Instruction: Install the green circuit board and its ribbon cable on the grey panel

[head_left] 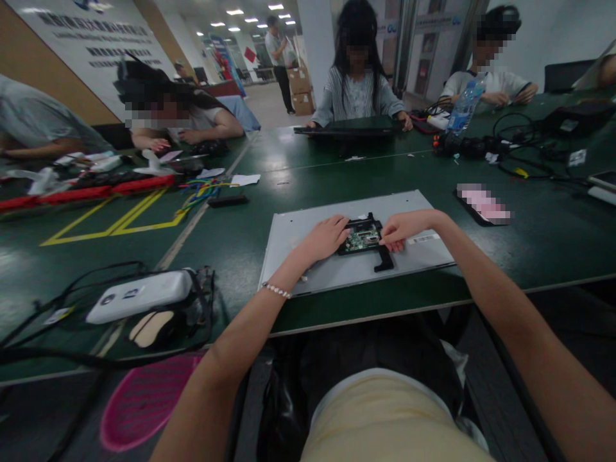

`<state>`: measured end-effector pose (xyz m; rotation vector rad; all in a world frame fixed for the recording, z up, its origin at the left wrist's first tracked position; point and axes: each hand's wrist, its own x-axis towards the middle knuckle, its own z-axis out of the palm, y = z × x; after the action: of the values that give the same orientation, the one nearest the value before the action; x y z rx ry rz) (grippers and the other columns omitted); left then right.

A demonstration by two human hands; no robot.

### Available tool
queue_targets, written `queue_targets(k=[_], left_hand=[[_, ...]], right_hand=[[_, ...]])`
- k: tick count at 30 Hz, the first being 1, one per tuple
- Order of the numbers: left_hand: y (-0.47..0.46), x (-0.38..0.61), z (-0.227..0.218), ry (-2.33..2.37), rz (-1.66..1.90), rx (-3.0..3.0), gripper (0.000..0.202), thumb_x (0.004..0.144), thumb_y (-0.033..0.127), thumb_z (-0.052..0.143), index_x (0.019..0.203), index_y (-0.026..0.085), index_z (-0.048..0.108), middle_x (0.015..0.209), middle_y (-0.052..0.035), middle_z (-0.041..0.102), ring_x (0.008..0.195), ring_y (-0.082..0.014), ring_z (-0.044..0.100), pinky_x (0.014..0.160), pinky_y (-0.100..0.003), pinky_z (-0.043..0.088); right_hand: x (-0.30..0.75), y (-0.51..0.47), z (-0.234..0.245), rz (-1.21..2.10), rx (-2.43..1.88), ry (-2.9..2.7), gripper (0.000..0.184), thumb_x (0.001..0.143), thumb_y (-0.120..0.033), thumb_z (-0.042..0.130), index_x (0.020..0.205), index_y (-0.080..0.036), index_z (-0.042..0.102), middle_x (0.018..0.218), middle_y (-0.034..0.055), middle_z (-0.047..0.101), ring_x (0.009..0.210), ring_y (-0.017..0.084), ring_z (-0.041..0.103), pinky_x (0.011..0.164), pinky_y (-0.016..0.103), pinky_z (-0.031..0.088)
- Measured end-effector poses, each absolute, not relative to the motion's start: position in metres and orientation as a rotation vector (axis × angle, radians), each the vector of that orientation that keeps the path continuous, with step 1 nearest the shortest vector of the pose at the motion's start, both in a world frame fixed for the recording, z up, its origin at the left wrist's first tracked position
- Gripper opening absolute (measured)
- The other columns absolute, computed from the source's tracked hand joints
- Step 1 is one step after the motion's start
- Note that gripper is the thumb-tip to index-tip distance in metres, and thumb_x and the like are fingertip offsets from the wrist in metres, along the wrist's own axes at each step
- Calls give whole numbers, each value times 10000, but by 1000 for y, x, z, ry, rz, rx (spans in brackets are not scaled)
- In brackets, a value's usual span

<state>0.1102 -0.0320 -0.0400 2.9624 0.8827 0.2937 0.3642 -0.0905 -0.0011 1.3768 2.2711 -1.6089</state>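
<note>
A flat grey metal panel [308, 231] lies on the green table in front of me. A small green circuit board [363, 237] in a black frame sits on its middle. My left hand [325, 237] rests on the panel with its fingers curled against the board's left edge. My right hand [399, 230] is closed in a pinch at the board's right edge; what it pinches is too small to make out. A bead bracelet is on my left wrist.
A white device [139, 295] with black cables lies at front left, above a pink fan [144, 398]. A phone [484, 205] lies to the right. Coloured wires [205, 192], a black bar, a water bottle [464, 106] and cables lie farther back. Several people sit around the table.
</note>
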Motion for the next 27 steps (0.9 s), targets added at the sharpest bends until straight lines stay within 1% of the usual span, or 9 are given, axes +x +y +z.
queue_targets(k=[7, 15, 27], left_hand=[[-33, 111, -38, 882, 295, 2955, 431, 993, 356, 248, 1332, 149, 415, 1322, -128, 497, 1195, -232, 489, 1005, -378, 383], [-33, 110, -39, 874, 301, 2961, 431, 995, 358, 249, 1330, 144, 414, 1319, -127, 497, 1201, -231, 485, 1003, -375, 386], [-33, 110, -38, 864, 313, 2955, 418, 993, 356, 255, 1321, 155, 419, 1308, -121, 500, 1183, -225, 496, 999, -374, 395]], right_hand=[[364, -90, -1, -1605, 1382, 2266, 535, 743, -659, 580, 762, -130, 662, 760, 81, 698, 689, 158, 625, 696, 301, 482], [365, -89, -2, -1603, 1360, 2287, 545, 744, -668, 572, 756, -130, 660, 738, 77, 693, 679, 161, 623, 686, 301, 483], [365, -89, -4, -1593, 1388, 2278, 551, 728, -677, 581, 773, -135, 670, 756, 76, 696, 682, 157, 623, 689, 299, 482]])
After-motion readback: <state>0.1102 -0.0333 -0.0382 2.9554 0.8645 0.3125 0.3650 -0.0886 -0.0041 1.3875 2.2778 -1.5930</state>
